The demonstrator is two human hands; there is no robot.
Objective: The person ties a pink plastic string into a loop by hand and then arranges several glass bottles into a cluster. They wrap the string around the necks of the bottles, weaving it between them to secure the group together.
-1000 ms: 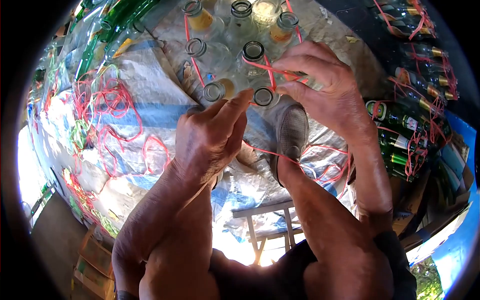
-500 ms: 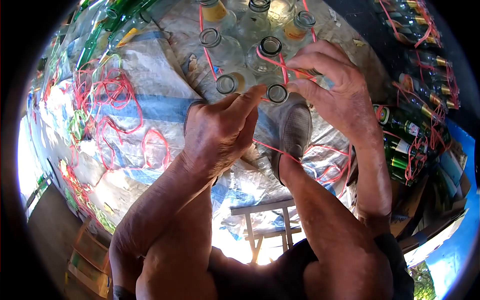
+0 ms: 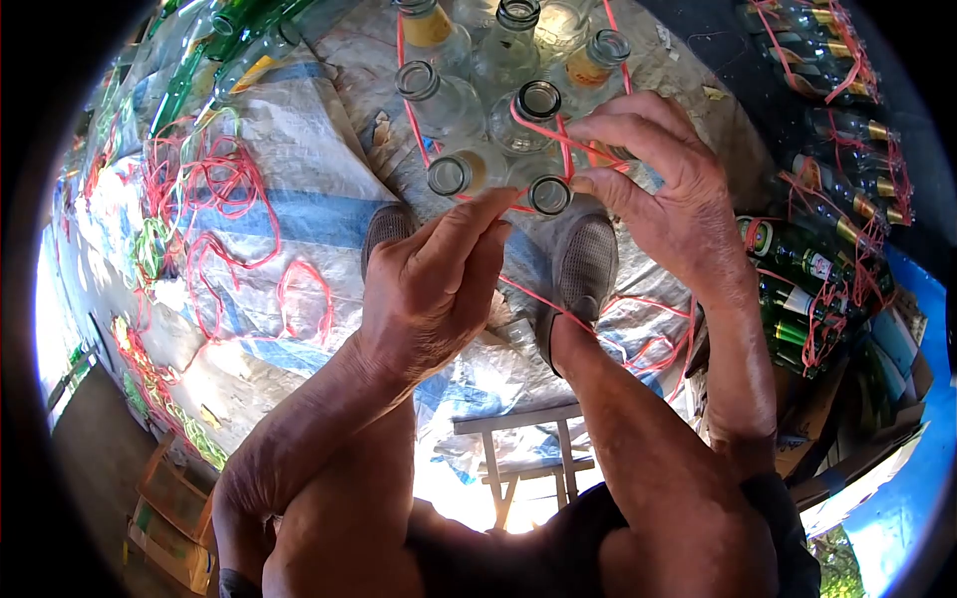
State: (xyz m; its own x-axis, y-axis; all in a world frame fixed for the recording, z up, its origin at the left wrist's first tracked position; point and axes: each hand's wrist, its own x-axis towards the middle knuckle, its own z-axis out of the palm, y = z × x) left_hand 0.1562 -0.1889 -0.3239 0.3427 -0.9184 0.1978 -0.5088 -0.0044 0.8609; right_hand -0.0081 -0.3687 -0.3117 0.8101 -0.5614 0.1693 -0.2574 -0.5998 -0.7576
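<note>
Several clear glass bottles [image 3: 439,105] stand upright in a group, with pink plastic string [image 3: 412,128] running around the outside. My left hand [image 3: 429,274] is closed in a pinch on the string, just left of the nearest bottle mouth [image 3: 549,194]. A length of the string trails from below this hand toward my right foot. Beyond that mouth, a loop of string crosses the neck of another bottle [image 3: 538,100]. The loop leads into my right hand [image 3: 668,179], whose thumb and forefinger are closed on it at the right of the group.
Loose pink string [image 3: 224,184] lies tangled on the white and blue sheet [image 3: 309,214] at left. Green bottles [image 3: 179,90] lie at the upper left. Tied bundles of bottles [image 3: 812,264] are stacked along the right. My shoes [image 3: 586,261] flank the near bottles.
My left hand has drawn slightly left and down from the nearest bottle mouth, pulling the string. My right hand has stayed nearly in place, still pinching its string.
</note>
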